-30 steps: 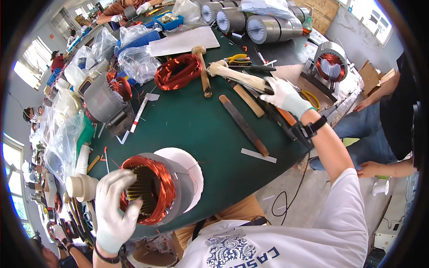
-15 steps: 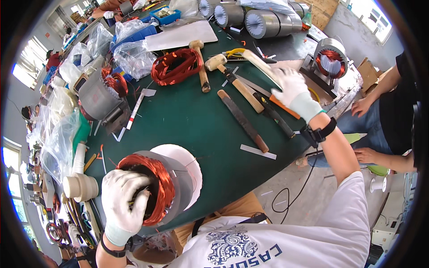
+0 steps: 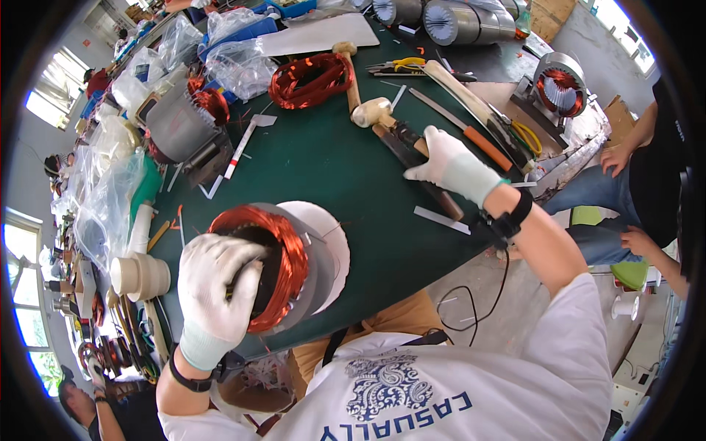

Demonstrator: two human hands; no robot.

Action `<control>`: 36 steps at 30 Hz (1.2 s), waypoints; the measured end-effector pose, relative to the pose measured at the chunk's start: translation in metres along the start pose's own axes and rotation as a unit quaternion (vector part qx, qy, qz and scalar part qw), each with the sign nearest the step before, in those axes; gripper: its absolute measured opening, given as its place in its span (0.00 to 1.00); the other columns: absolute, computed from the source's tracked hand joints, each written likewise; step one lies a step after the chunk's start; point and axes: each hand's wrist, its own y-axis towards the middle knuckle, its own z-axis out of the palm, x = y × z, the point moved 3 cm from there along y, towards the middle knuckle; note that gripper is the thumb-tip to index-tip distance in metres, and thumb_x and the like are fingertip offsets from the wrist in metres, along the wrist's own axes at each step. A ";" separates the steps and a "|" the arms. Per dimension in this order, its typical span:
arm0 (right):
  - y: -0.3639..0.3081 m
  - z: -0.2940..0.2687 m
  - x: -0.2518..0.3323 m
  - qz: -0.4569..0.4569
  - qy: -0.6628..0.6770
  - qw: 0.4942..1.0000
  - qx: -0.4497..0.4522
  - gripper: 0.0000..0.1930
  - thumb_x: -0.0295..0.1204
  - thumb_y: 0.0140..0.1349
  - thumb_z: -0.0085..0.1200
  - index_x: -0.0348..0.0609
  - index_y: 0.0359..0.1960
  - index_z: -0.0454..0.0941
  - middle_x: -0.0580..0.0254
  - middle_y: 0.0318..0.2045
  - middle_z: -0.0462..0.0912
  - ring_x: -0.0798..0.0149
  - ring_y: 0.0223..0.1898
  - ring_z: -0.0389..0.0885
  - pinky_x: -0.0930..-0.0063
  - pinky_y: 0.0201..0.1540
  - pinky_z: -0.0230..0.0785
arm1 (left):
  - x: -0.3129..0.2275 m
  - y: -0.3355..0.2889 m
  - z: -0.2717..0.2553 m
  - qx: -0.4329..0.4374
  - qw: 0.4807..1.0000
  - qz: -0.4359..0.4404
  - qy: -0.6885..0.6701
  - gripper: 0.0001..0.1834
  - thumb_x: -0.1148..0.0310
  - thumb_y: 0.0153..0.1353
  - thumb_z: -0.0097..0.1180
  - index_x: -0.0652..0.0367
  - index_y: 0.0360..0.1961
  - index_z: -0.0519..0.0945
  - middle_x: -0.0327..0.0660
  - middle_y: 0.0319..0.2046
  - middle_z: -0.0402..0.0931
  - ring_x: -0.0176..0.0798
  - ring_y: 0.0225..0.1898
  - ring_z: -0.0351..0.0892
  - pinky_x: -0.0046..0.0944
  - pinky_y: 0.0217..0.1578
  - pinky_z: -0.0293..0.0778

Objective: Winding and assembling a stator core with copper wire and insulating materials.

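A motor stator [image 3: 321,264] with thick copper windings [image 3: 290,275] around its opening lies on its side at the table's near left edge. My left hand [image 3: 220,290], in a white glove, is curled over the winding's left rim with fingers inside the dark bore; the fingertips are partly hidden. To the right, my gloved right hand [image 3: 460,167] is closed around the handle of a pale-headed mallet [image 3: 373,112]. Under that handle runs a dark bar [image 3: 445,202]. Just beyond the hand lie an orange-handled file [image 3: 487,148] and a long pale stick [image 3: 460,88].
A red-copper coil bundle [image 3: 312,81] and another mallet [image 3: 344,48] lie farther back. Wound stators stand at the left [image 3: 173,125] and right [image 3: 559,84]. Yellow-handled pliers [image 3: 407,65] rest behind the tools. Plastic bags [image 3: 239,66] crowd the left. A person [image 3: 632,176] sits at the right.
My right hand has come off the long pale stick, moved nearer and left, and closed on the mallet's handle. The mallet has shifted over the dark bar. My left hand stays at the stator.
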 end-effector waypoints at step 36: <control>-0.132 -0.006 0.041 0.026 0.662 0.744 -0.088 0.14 0.35 0.74 0.44 0.32 0.42 0.71 0.66 0.15 0.72 0.74 0.10 0.65 0.79 0.14 0.58 | 0.000 0.070 0.034 -0.072 0.863 0.013 -0.500 0.16 0.61 0.74 0.49 0.64 0.52 0.67 0.46 0.37 0.75 0.38 0.39 0.77 0.38 0.37 0.81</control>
